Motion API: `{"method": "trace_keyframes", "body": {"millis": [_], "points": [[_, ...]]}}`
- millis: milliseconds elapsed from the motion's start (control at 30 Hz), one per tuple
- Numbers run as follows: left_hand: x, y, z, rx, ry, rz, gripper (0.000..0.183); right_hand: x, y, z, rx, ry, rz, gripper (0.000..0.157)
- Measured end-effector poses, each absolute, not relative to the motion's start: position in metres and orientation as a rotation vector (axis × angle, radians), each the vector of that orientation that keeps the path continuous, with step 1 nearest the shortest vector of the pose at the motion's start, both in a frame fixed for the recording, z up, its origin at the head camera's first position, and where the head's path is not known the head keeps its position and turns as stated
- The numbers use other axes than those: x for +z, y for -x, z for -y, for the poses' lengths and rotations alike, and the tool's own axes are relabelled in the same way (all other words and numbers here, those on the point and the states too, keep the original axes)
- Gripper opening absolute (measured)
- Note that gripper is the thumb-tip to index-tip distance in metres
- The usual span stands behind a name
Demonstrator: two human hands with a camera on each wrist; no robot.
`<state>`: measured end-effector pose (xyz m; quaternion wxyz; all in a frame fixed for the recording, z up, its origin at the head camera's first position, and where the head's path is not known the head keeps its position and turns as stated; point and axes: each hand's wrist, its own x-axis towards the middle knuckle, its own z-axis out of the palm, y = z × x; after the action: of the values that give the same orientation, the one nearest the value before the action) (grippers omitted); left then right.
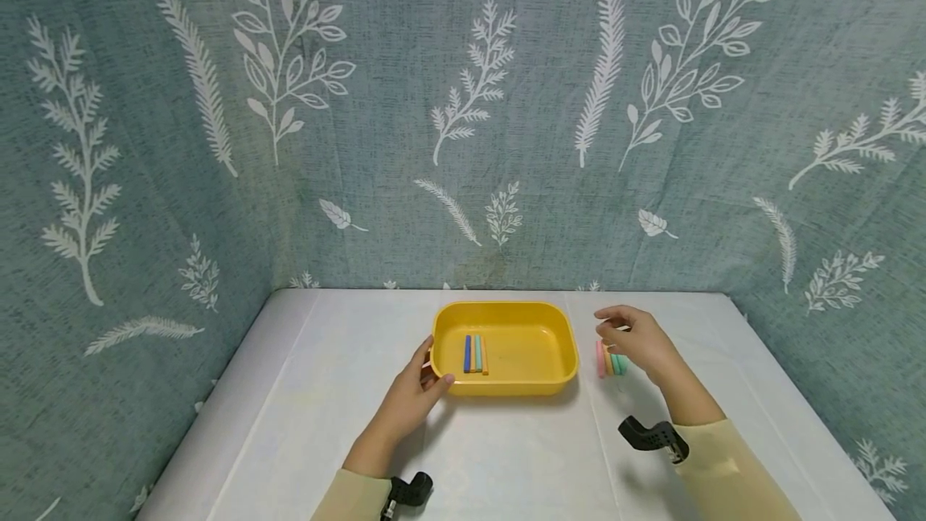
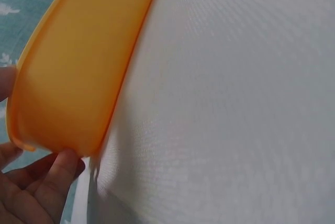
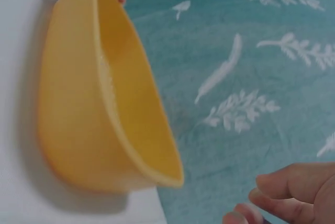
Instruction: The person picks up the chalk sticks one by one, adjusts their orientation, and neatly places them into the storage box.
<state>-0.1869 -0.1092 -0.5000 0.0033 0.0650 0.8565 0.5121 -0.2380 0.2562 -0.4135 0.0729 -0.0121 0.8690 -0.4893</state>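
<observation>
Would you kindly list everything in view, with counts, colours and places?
Table: one, white, low in head view
Tray: one, yellow, on table
Inner sticks: four; blue, light blue, two orange; tray's left side
Outer sticks: at least four; pink, orange, greens; right of tray, partly hidden
Leaf-patterned fabric: count unclear, blue-green and white, around table
Wrist devices: two, black, one per wrist
Sleeves: two, pale yellow, on forearms
Left hand: one, bare, gripping tray's left end
Right hand: one, bare, by outer sticks

The left grip [image 1: 411, 404] clasps low; the right grip [image 1: 642, 344] hovers, bent.
</observation>
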Motion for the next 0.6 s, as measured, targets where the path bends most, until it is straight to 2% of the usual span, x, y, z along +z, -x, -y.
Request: {"method": "trace_keyframes", "body": {"millis": [600], "points": [[-0.500, 0.187, 0.108, 1.622, -0.197, -2.673, 0.077, -0.446, 0.243, -0.284, -1.450, 0.003, -2.698, 0.042]]}}
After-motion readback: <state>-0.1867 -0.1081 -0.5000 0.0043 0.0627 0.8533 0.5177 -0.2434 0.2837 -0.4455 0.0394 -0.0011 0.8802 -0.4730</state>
